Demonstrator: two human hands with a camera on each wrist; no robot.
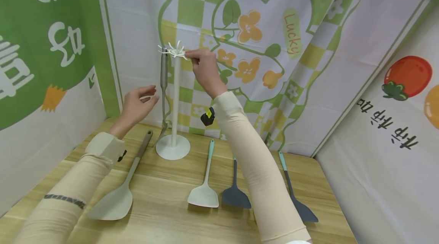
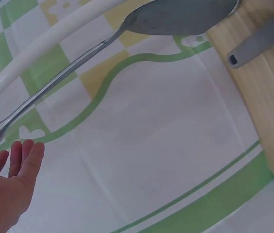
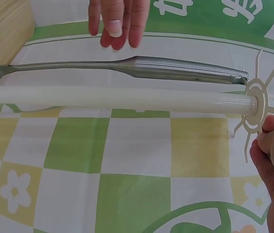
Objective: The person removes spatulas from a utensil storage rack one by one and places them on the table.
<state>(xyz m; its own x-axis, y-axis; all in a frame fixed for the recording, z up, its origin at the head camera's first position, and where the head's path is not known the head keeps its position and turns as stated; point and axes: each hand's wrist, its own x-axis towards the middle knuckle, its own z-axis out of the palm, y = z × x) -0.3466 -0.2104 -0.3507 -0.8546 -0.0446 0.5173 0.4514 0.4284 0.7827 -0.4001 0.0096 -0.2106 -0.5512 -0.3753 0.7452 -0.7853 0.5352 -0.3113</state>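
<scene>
A white utensil stand [image 1: 176, 99] rises from a round base near the back of the table, with a ring of hooks [image 3: 256, 104] at its top. From one hook on its left side hangs a metal spatula [image 1: 164, 72], handle up; its blade [image 2: 175, 18] is low, close to the tabletop. My right hand [image 1: 207, 70] pinches a hook on the stand's right side between thumb and fingers. To the left of the hanging handle, my left hand [image 1: 135, 107] is held in the air, fingers loosely extended, apart from the spatula and holding nothing.
A large beige spatula [image 1: 116, 202] lies left of the stand. On the right lie a white spatula [image 1: 203, 196], a dark spatula [image 1: 236, 197] partly behind my right arm, and another dark spatula [image 1: 303, 211]. A checkered cloth [image 1: 192, 8] hangs behind the table.
</scene>
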